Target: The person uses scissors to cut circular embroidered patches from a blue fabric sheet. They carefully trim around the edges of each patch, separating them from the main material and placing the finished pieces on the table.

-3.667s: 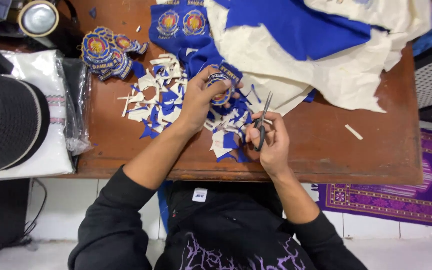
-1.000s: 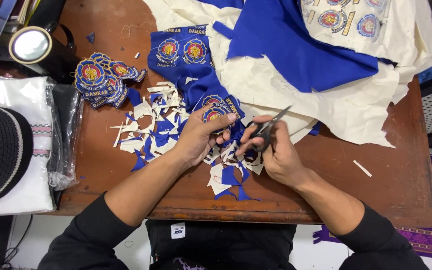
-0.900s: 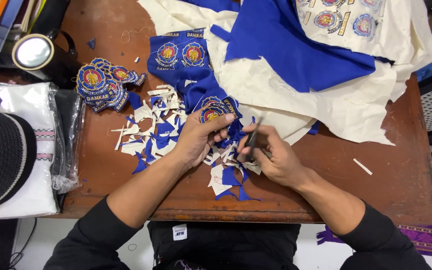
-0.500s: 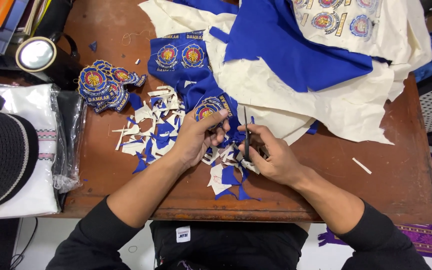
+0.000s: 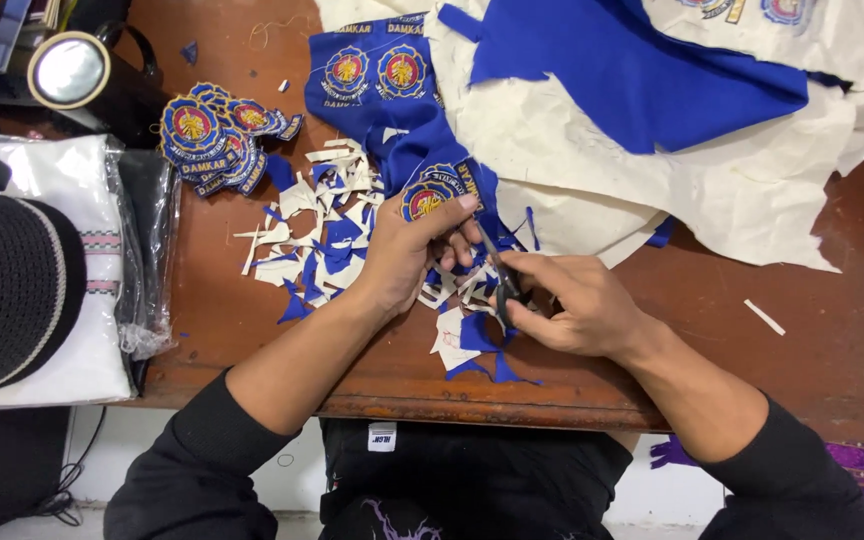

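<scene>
My left hand [image 5: 407, 255] pinches a round embroidered patch [image 5: 430, 196] still joined to a strip of blue cloth [image 5: 392, 120]. My right hand [image 5: 567, 300] grips small scissors [image 5: 497, 270], whose blades point up toward the patch's right edge. Both hands rest over a litter of blue and cream cloth scraps [image 5: 322, 245] on the brown wooden table [image 5: 812, 340]. Two more patches [image 5: 372, 72] sit on the same blue strip farther back.
A pile of cut-out round patches [image 5: 214, 135] lies at the left. Large cream and blue fabric sheets [image 5: 672, 120] cover the back right. A black hat [image 5: 2, 285] on bagged white cloth [image 5: 82, 300] and a tape roll [image 5: 70, 70] stand at the left edge.
The scissors have swung from lying sideways to pointing up at the patch. My left hand has turned the patch a little. The view has shifted slightly.
</scene>
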